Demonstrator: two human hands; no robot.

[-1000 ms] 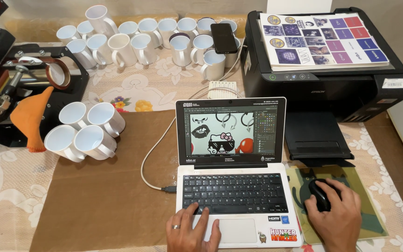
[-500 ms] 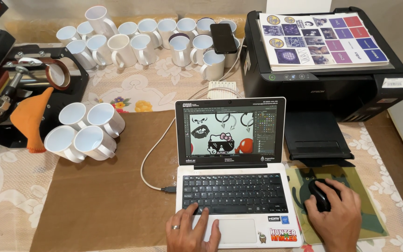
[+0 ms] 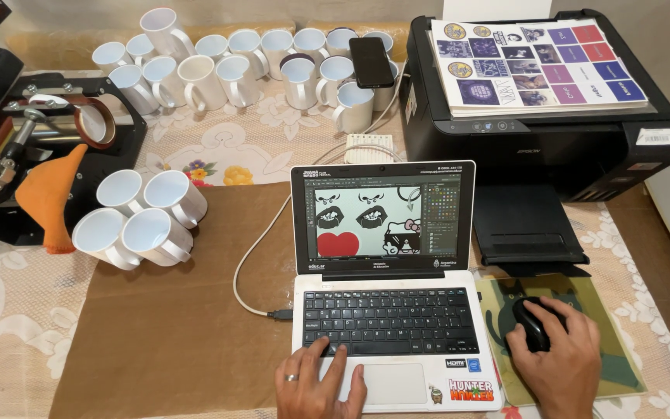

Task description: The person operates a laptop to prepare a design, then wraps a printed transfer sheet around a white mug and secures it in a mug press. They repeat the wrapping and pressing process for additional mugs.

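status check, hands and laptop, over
Left hand open on white laptop keys. Right hand gripping black mouse on green pad. Nothing in the way.

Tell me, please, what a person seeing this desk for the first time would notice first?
Probably the open white laptop in the middle, its screen showing cartoon artwork, with the left hand on its lower keyboard edge and the right hand on a black mouse. Next, the crowd of white mugs along the far edge, and the black printer at the right with a sheet of printed designs on top.
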